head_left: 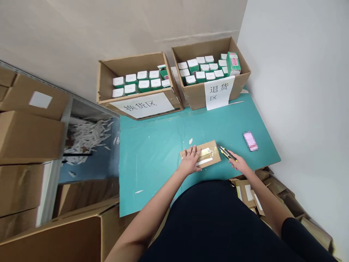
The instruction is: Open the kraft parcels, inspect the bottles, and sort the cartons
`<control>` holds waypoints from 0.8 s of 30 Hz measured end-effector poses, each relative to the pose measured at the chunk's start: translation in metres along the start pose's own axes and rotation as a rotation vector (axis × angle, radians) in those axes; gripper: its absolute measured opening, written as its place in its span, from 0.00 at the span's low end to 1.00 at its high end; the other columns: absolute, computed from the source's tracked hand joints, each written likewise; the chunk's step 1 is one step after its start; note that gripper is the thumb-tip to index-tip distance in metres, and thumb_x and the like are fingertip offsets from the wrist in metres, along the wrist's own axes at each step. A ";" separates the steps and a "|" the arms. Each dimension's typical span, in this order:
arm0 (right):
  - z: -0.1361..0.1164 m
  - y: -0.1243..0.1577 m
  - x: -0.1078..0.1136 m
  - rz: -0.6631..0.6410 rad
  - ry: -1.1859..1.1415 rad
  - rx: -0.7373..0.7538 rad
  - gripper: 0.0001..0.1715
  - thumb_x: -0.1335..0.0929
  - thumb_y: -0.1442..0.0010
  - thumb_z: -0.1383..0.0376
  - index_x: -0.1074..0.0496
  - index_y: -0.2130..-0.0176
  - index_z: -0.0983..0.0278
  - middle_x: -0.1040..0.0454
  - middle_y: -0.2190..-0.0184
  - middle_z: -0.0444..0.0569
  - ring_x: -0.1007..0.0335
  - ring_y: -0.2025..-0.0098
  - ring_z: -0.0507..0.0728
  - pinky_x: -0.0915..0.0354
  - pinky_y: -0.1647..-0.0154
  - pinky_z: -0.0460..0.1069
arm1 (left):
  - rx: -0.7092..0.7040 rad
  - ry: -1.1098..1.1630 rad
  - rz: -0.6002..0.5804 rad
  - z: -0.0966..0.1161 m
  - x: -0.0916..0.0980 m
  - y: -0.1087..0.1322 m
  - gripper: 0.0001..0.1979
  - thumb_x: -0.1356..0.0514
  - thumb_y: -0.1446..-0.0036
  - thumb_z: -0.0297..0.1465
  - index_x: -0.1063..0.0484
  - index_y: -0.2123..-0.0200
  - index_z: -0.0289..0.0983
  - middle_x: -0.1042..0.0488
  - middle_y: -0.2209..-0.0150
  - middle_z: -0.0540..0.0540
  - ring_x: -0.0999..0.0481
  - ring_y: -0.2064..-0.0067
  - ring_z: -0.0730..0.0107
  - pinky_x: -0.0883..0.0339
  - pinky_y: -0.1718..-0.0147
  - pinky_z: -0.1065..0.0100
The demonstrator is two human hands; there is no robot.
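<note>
A small brown cardboard package (215, 157) with clear tape and a white strip lies on the green table (152, 145). My left hand (190, 160) rests on its left end, fingers spread over the top. On the other side, my right hand (237, 162) is closed around a yellow and black utility knife (228, 153). The knife's tip points at the package's right end; whether it touches the cardboard cannot be made out.
Two open cartons with paper signs (144, 105) (219, 92) hold several green and white boxes at the back. A pixelated pink object (250, 141) lies at right. Stacked cartons (29, 136) stand left, an open carton (54, 233) lower left, flattened cardboard (280, 194) lower right.
</note>
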State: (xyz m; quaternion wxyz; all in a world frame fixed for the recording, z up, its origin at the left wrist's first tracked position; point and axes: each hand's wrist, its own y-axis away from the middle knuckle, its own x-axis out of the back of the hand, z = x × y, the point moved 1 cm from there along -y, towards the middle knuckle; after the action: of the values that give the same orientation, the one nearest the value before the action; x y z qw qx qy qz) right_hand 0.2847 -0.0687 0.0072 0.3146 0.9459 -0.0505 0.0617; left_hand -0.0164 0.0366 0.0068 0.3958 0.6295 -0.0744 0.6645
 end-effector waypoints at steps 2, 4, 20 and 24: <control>-0.001 0.000 0.004 -0.015 0.000 -0.001 0.40 0.30 0.44 0.62 0.33 0.33 0.56 0.24 0.71 0.41 0.36 0.80 0.49 0.41 0.86 0.42 | 0.004 0.005 -0.007 0.000 0.001 0.000 0.60 0.28 0.54 0.48 0.57 0.26 0.39 0.58 0.25 0.28 0.60 0.25 0.34 0.65 0.31 0.35; -0.003 0.000 0.007 -0.033 0.010 -0.005 0.40 0.30 0.44 0.62 0.33 0.33 0.56 0.25 0.72 0.40 0.37 0.80 0.49 0.42 0.86 0.42 | 0.007 0.016 -0.013 0.001 0.002 0.000 0.60 0.28 0.54 0.47 0.56 0.26 0.38 0.58 0.25 0.28 0.60 0.25 0.33 0.66 0.31 0.35; -0.010 0.004 0.022 -0.147 0.079 -0.043 0.40 0.28 0.45 0.64 0.32 0.34 0.55 0.27 0.78 0.38 0.41 0.85 0.47 0.46 0.89 0.41 | -0.006 0.037 0.034 -0.001 0.002 0.001 0.58 0.29 0.55 0.48 0.52 0.26 0.38 0.55 0.26 0.27 0.56 0.26 0.31 0.65 0.32 0.36; -0.008 0.007 0.023 -0.164 0.085 -0.065 0.42 0.29 0.44 0.63 0.35 0.32 0.55 0.27 0.78 0.37 0.40 0.85 0.47 0.45 0.88 0.41 | -0.012 0.041 0.030 -0.002 0.003 0.001 0.58 0.30 0.54 0.49 0.53 0.26 0.39 0.54 0.26 0.28 0.55 0.26 0.31 0.64 0.32 0.36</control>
State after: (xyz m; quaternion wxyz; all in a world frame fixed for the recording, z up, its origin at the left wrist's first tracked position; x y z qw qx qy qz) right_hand 0.3056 -0.0711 0.0208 0.3508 0.9327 0.0388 0.0743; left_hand -0.0181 0.0383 0.0092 0.3907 0.6122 -0.0797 0.6827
